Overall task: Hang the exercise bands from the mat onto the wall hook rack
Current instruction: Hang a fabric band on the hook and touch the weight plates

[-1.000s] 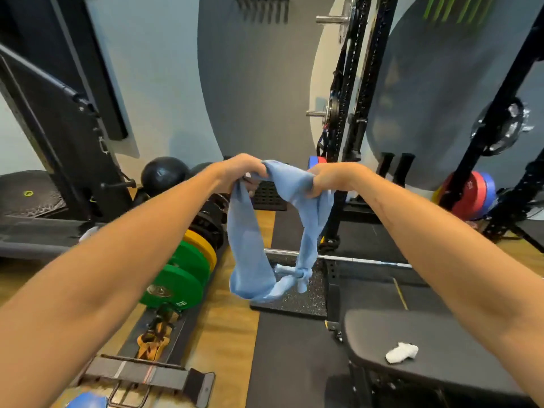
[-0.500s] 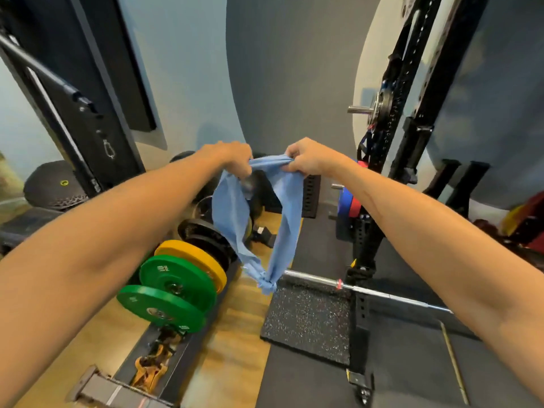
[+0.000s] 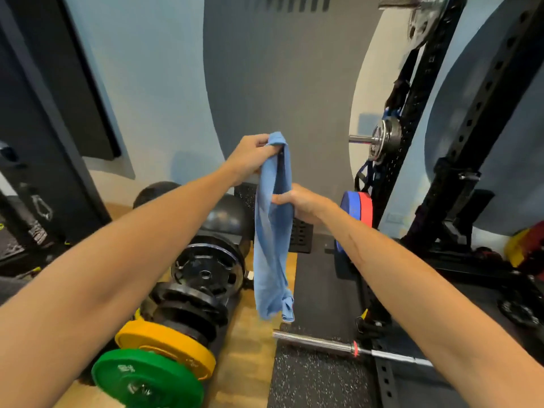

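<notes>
Grey gym wall ahead, hook rack [image 3: 297, 2] high above. Left hand [image 3: 253, 157] pinches the blue band [image 3: 272, 231] top, right hand [image 3: 300, 203] grips lower; its knotted tail could snag.

The scene is evenly and fairly brightly lit by soft indoor light, with no hard glare except small highlights on the chrome barbell sleeve [image 3: 318, 340] and the steel plates [image 3: 385, 136]. Soft shadows fall on the pale wall [image 3: 153, 83]. Wide-angle distortion bends the rack uprights [image 3: 485, 92] (most strongly toward the edges). Detail is slightly smeared throughout, softest at the frame's borders.
</notes>
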The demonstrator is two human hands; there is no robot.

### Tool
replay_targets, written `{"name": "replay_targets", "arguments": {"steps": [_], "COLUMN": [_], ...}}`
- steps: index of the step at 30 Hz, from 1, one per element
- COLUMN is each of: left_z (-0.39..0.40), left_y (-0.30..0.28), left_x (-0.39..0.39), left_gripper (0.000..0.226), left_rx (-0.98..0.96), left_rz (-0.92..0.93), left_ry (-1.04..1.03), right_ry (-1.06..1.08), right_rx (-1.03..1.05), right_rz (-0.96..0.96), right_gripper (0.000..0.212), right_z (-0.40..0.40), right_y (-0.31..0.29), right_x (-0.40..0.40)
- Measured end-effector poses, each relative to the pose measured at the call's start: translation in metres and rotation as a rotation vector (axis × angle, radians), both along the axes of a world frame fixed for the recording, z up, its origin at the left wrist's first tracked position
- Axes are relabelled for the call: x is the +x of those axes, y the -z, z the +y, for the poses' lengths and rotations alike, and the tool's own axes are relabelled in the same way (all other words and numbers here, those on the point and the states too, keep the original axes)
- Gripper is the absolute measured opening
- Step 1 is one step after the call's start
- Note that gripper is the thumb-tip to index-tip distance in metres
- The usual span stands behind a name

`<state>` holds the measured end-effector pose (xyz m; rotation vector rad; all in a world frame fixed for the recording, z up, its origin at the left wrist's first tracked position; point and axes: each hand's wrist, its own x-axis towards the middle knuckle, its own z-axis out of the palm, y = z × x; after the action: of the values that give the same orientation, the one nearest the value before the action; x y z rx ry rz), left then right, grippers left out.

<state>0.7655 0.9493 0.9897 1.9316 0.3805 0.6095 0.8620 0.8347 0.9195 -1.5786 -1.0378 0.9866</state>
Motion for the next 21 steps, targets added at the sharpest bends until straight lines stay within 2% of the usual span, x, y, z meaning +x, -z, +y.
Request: {"name": "replay_targets", "arguments": {"steps": [2, 3, 5, 8, 9, 12, 14, 16, 19, 21], "left_z": [0.028, 0.042, 0.075, 0.122, 0.132, 0.152, 0.160, 0.166, 0.181, 0.201], "left_y": [-0.007, -0.011, -0.011, -0.008, -0.009, -0.011, -0.017, -0.027, -0.047, -0.061], "left_x": [0.021, 0.030, 0.048, 0.079, 0.091, 0.133, 0.162, 0.190, 0.226, 0.243], "left_gripper": [0.024, 0.025, 0.022, 0.025, 0.021, 0.029, 0.020, 0.006, 0.024, 0.027], "left_rx": [-0.089, -0.114, -0.053, 0.057, 0.044, -0.023, -0.072, -0.223, -0.531, -0.643], "left_rz": [-0.061, -0.056, 0.006, 0.046, 0.032, -0.008, -0.019, -0.077, -0.227, -0.349], "left_ry": [-0.037, -0.040, -0.053, -0.115, -0.117, -0.129, -0.104, -0.113, -0.135, -0.143], "right_ry": [0.089, 0.157, 0.289, 0.342, 0.318, 0.105, 0.011, -0.013, 0.063, 0.075], "right_rx": [-0.074, -0.107, -0.111, -0.057, -0.040, -0.054, -0.102, -0.101, 0.006, 0.026], "right_rz": [-0.094, -0.167, -0.255, -0.208, -0.201, -0.163, -0.090, -0.113, -0.121, -0.071], "right_gripper": [0.024, 0.020, 0.022, 0.021, 0.024, 0.057, 0.070, 0.071, 0.052, 0.044], "right_z": [0.025, 0.038, 0.066, 0.105, 0.116, 0.148, 0.170, 0.190, 0.220, 0.236], "right_y": [0.009, 0.011, 0.012, 0.001, -0.003, -0.003, 0.001, 0.000, 0.002, 0.006], "right_x": [0.020, 0.031, 0.058, 0.094, 0.107, 0.141, 0.158, 0.175, 0.197, 0.213]}}
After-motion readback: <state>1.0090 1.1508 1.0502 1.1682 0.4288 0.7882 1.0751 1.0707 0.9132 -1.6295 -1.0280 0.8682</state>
